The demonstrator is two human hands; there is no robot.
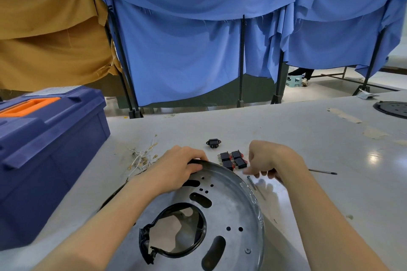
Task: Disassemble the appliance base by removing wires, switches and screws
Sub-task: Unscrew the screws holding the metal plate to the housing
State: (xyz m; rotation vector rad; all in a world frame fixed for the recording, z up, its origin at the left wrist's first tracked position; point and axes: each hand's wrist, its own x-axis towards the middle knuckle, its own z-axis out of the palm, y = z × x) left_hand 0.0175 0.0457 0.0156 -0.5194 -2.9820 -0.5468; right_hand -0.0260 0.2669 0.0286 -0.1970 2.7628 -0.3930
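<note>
Appliance base (220, 215), round silver metal, lay on worktop (308, 138), left hand (182, 167) grip curled over its rim. Removed: white wires (142, 159), four black switches (232, 159), long screw (251, 181). One seated screw (248, 250) awaited removal. Right hand (266, 160) grip could not be told.

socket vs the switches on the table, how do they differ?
The socket is a single piece lying alone; the switches are four, packed in a tight block. The socket looks all black; the switches show red faces and metal tabs. The socket lies farther from the person than the switches. Shared: dark bodies, both loose on the table, past the rim of the metal base.
</note>
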